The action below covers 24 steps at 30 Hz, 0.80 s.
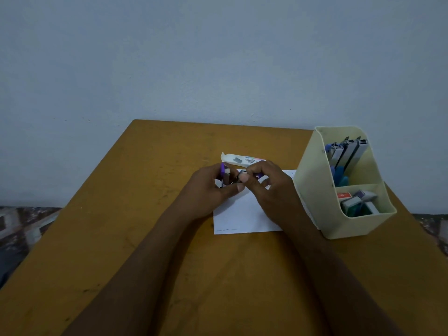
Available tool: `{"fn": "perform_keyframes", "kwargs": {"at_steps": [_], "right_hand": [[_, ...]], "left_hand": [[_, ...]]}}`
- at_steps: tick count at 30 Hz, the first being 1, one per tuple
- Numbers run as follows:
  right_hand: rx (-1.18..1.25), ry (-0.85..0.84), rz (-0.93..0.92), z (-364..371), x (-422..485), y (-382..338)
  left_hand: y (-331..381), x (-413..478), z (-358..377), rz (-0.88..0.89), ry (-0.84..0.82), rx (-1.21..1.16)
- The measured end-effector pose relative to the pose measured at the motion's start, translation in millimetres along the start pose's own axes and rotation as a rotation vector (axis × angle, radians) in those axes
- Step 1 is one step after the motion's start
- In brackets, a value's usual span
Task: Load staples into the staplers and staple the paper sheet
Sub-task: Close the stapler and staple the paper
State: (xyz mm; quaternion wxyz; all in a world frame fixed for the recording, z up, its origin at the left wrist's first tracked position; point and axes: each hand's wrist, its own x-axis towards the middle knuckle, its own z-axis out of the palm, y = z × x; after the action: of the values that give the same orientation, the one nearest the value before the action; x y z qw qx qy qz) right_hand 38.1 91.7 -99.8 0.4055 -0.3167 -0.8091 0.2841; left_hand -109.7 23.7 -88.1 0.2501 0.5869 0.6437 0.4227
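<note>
A small purple stapler (225, 177) is held above the far end of a white paper sheet (238, 215) on the brown table (121, 226). My left hand (209, 190) grips its left end, thumb stretched under it. My right hand (265, 187) pinches its right end with fingers curled; most of the stapler is hidden between the hands. Just behind the hands lies an opened white staple box (240, 159) with grey staple strips showing on its flap.
A cream desk organiser (315, 190) stands at the table's right side, touching the paper's right edge. Its back compartment holds upright staplers (346, 154); its front compartment holds small staplers and a red staple box (344, 195). A pale wall rises behind the table.
</note>
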Motion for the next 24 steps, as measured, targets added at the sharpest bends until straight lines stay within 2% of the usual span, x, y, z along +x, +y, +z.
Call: {"fn": "perform_keyframes", "kwargs": {"at_steps": [6, 11, 15, 19, 24], "right_hand": [[0.128, -0.012, 0.102, 6.2, 0.7, -1.0], [-0.116, 0.0, 0.083, 6.8, 4.5, 16.4], [-0.311, -0.066, 0.014, 10.1, 9.1, 20.5], [-0.427, -0.081, -0.071, 15.9, 12.0, 24.3], [-0.476, -0.173, 0.018, 20.4, 27.9, 28.3]], "left_hand": [[1.1, -2.7, -13.0, -0.009, -0.014, -0.011], [-8.1, -2.3, -35.8, -0.074, 0.028, 0.002], [-14.2, -3.9, -53.9, -0.161, -0.057, 0.159], [-15.5, -4.7, -62.7, -0.158, -0.086, 0.217], [-20.5, -5.5, -66.1, -0.164, -0.116, 0.252]]}}
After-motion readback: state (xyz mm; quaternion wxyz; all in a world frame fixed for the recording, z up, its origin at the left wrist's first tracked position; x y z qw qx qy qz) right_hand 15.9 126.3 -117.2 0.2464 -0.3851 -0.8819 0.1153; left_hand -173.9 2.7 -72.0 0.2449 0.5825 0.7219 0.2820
